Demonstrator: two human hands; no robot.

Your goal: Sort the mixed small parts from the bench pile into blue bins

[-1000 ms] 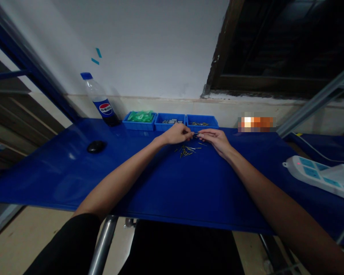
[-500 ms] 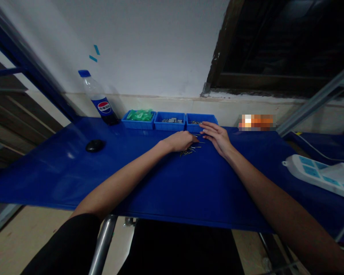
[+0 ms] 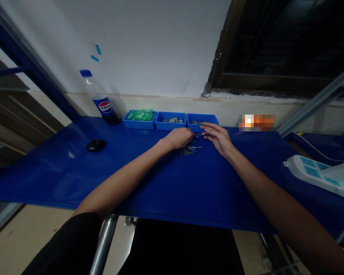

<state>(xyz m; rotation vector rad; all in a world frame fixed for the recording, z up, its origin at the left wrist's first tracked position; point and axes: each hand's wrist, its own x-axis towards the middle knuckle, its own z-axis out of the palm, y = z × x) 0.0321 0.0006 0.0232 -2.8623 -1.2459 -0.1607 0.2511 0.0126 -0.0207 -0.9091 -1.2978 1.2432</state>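
My left hand (image 3: pixel 181 138) is closed, with curled fingers at the upper left of a loose pile of thin gold and silver metal rods (image 3: pixel 187 151), which look like small drill bits. Whatever sits between its fingertips is hidden. On the other side of the pile, my right hand (image 3: pixel 218 138) is open, its fingers stretched toward the left. Those fingers overlap the front of the right blue bin (image 3: pixel 210 117), where more thin rods lie. A few rods are scattered on the blue table (image 3: pixel 172 183) between the two hands.
Left of that bin stand a blue bin of grey metal blocks (image 3: pixel 173 120) and one with green plastic bags (image 3: pixel 141 114). A cola bottle (image 3: pixel 105 107) and a black mouse (image 3: pixel 96 145) are farther left. A white power strip (image 3: pixel 312 170) lies at right.
My left hand has risen slightly from the pile, and its fingers, which reached to the right over the rods, are now drawn in. My right hand has hardly moved.
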